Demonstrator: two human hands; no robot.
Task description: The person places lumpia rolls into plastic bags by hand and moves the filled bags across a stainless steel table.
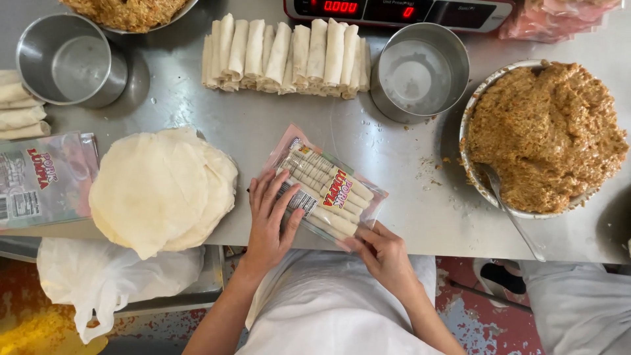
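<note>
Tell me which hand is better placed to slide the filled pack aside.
Probably the left hand: it lies flat on the clear pack of rolls, while the right hand only pinches its near corner.

A clear plastic pack of spring rolls [327,194] with a red-and-white label lies tilted at lower centre, at the table edge. A stack of empty printed bags [45,179] of the same kind sits at the left edge. A scale's dark display with red digits [368,8] runs along the top; pinkish bags [559,20] fill the upper right
</note>
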